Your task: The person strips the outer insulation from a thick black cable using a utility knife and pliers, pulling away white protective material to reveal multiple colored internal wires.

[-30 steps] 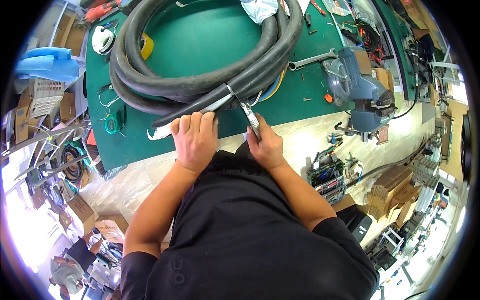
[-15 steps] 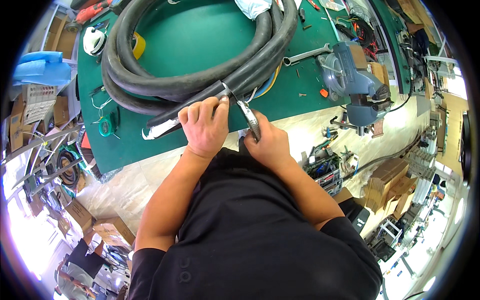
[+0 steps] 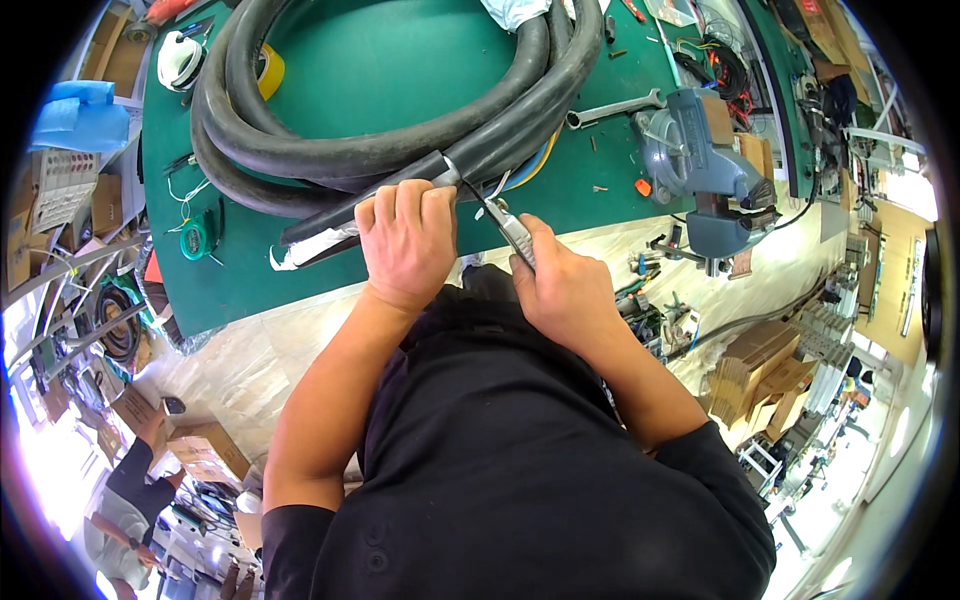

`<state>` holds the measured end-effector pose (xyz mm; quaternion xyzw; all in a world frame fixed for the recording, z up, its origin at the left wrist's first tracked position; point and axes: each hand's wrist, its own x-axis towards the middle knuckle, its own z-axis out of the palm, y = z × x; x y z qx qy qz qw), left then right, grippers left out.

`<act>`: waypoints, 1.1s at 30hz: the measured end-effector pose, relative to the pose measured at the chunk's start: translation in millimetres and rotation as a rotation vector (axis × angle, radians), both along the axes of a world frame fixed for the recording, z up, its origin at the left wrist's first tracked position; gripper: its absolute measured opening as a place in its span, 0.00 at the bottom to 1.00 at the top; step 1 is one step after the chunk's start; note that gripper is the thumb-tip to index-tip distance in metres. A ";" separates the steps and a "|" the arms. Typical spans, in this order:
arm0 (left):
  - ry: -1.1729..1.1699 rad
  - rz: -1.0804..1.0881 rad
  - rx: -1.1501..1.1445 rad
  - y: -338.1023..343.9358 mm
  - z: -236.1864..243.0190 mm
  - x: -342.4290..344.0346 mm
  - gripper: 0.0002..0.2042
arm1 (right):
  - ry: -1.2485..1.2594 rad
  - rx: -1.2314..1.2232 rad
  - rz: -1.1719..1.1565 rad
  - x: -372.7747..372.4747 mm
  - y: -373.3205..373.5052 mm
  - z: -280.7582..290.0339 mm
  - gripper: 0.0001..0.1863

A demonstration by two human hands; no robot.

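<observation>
Black cable (image 3: 350, 155) is lying coiled on the green table (image 3: 390, 70) before us, the worker's left hand (image 3: 410, 240) clasping its near end, the right hand (image 3: 570, 285), apart, gripping a silver knife (image 3: 512, 232), a wrench (image 3: 615, 110) and blue-grey vise (image 3: 705, 150) resting rightward.

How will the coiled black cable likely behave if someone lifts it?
The coiled black cable is probably heavy, being thick and looped more than once. It looks rather stiff, since its loops hold wide, smooth curves.
</observation>
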<state>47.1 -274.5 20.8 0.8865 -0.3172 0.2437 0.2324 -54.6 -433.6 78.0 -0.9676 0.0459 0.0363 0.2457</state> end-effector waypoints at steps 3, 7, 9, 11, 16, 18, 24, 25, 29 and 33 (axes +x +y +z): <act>-0.080 -0.064 -0.032 3.8 -8.4 5.9 0.11 | 0.091 -0.046 0.020 2.8 -1.4 11.4 0.19; -0.120 -0.093 -0.028 4.5 -11.0 8.2 0.11 | 0.203 -0.134 0.079 12.2 -1.7 36.7 0.14; -0.125 -0.097 -0.028 4.3 -11.3 8.4 0.11 | 0.240 -0.159 0.102 17.8 -3.7 41.6 0.12; -0.131 -0.098 -0.031 4.7 -12.2 8.8 0.12 | 0.264 -0.176 0.118 22.6 -5.2 46.3 0.11; -0.114 -0.114 -0.046 4.6 -10.7 8.9 0.12 | 0.280 -0.181 0.133 24.3 -6.1 49.6 0.11; -0.110 -0.115 -0.050 4.8 -10.8 8.7 0.12 | 0.289 -0.173 0.117 21.0 -3.3 50.2 0.11; -0.118 -0.152 -0.047 7.7 -11.5 10.6 0.12 | 0.232 -0.171 0.098 13.6 0.2 37.3 0.11; -0.117 -0.162 -0.046 8.2 -12.8 10.5 0.12 | 0.224 -0.161 0.092 11.6 0.7 34.5 0.11; -0.133 -0.220 -0.011 12.3 -11.8 13.1 0.11 | 0.100 -0.169 0.087 5.6 -0.2 15.1 0.11; -0.178 -0.242 0.024 13.3 -11.7 16.8 0.07 | 0.039 -0.177 0.056 -2.9 1.8 2.7 0.10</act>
